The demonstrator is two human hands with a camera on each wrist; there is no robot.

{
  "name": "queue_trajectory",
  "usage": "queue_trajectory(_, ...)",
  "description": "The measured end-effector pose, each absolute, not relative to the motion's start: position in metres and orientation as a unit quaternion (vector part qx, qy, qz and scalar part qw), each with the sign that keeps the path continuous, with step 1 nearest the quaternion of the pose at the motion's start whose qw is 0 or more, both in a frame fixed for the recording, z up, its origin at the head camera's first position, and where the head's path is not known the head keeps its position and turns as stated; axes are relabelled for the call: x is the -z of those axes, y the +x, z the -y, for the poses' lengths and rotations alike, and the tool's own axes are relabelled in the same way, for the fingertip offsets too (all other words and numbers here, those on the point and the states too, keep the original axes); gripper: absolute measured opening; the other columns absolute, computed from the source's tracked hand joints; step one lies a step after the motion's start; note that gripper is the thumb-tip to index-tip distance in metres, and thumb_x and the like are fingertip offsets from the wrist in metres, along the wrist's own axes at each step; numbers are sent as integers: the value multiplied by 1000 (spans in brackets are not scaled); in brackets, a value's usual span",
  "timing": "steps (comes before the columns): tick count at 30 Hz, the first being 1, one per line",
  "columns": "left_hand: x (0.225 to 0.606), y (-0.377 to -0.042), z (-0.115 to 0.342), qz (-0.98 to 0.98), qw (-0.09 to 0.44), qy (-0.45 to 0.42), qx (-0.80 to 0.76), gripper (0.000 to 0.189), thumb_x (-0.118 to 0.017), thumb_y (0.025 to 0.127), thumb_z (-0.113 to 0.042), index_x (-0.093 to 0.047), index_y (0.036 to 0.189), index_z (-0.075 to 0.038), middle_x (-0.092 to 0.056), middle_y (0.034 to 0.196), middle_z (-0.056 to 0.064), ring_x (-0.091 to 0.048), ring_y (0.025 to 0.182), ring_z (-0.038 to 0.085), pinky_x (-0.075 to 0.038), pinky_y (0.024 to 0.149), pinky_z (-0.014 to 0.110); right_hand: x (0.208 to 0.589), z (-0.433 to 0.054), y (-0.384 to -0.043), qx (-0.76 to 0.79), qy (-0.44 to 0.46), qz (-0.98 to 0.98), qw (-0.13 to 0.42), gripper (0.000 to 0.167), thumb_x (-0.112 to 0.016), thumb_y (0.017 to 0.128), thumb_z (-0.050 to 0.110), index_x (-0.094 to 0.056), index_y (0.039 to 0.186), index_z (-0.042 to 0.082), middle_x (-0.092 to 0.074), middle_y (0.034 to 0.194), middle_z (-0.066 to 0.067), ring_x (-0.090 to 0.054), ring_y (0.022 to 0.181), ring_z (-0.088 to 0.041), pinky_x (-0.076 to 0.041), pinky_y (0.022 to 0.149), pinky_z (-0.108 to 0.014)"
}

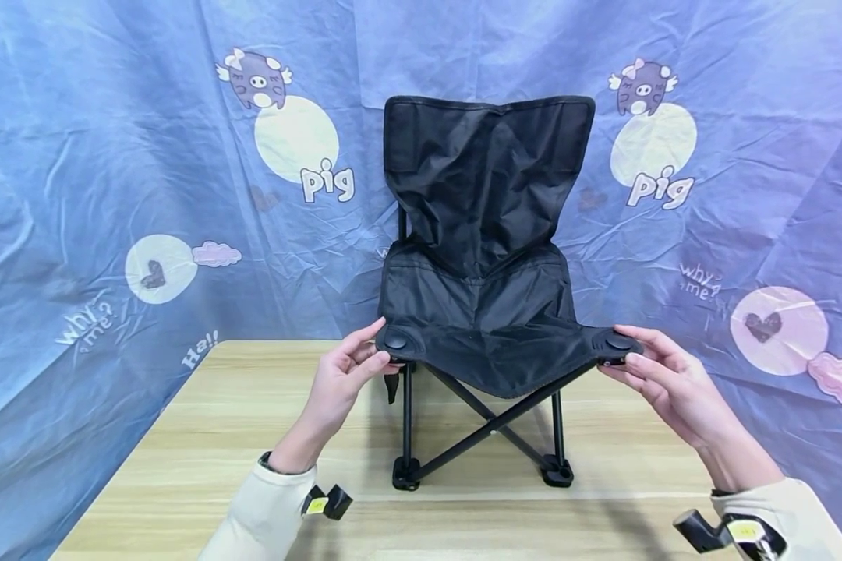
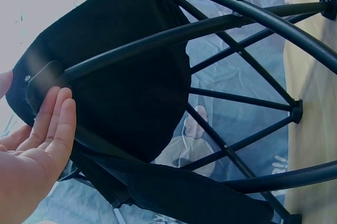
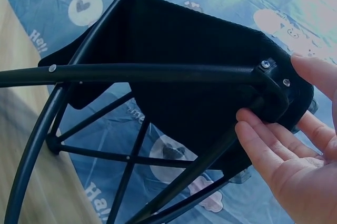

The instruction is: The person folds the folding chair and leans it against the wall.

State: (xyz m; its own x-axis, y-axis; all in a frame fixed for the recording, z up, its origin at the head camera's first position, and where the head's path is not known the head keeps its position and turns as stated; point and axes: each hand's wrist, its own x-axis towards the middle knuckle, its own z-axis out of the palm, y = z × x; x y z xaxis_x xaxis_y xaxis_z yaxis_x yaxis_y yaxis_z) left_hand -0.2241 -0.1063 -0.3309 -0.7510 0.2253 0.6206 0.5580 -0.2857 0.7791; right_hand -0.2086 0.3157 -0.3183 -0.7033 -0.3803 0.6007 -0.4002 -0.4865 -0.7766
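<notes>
A black folding camp chair [image 1: 484, 312] stands unfolded on the wooden table, its fabric back upright and its crossed tube legs spread. At the seat's front left corner [image 1: 395, 341], my left hand [image 1: 340, 375] pinches the edge between thumb and fingers. My right hand [image 1: 677, 386] grips the front right corner [image 1: 617, 341] in the same manner. From below, the left wrist view shows the left fingers [image 2: 55, 118] against the plastic joint under the seat. In the right wrist view, the right fingertips [image 3: 258, 124] touch a screwed corner bracket [image 3: 271, 95].
The light wooden table [image 1: 252, 436] lies under the chair. Behind and around it hangs a blue cloth [image 1: 147, 156] printed with pigs and hearts, close behind the chair back. Black camera mounts [image 1: 326, 501] sit on both sleeves.
</notes>
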Motion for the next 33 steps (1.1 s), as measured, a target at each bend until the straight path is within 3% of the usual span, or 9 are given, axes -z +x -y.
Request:
queue_trajectory(6,325,-226,102,584,107,-339,730,53,-57,95,7,-34,140,22,-73,98,-6,-72,84,14,-60,81,31,314,-314,-209,-770,385,508,6,48,-27,99,-19,-51,138,-6,-61,126,-17,-62,118,-26,-50,100,-38)
queue_trajectory(13,319,-228,96,591,107,-331,728,51,-53,94,9,-35,141,20,-63,77,-1,-73,86,15,-60,81,34,309,-310,-213,-771,389,504,12,48,-27,98,-19,-52,137,-7,-60,128,-17,-62,117,-25,-50,99,-39)
queue_trajectory(22,312,-228,92,598,102,-316,730,50,-53,94,8,-38,141,18,-71,89,-4,-73,85,16,-60,82,34,304,-303,-216,-769,393,503,25,46,-28,98,-20,-52,136,-9,-62,125,-19,-64,114,-27,-52,98,-39)
queue_trajectory(33,301,-231,85,586,98,-325,736,49,-53,94,9,-41,141,16,-68,82,-1,-73,85,16,-60,81,37,294,-293,-218,-766,368,524,51,43,-32,98,-17,-55,133,-8,-65,118,-19,-67,109,-27,-54,94,-38)
